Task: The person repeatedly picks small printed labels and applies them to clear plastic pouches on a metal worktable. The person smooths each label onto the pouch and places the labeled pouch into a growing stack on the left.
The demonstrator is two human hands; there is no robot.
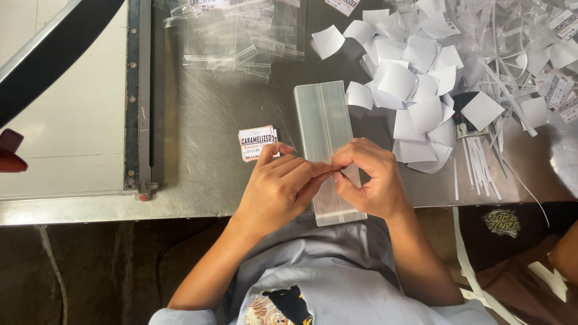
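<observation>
Clear plastic bags stacked on steel table; left hand and right hand pinching top bag's edge, fingertips meeting.

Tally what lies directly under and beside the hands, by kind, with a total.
Hands: 2, left hand and right hand
Clear plastic bag stack: 1
Small printed label stack: 1
Paper cutter: 1
Total: 5

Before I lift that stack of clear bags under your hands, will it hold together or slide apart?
The stack of clear bags looks glossy and thin, so sheets would probably slip sideways. It overhangs the metal table edge, so it likely droops. Both the left hand and right hand pinch something small.
</observation>
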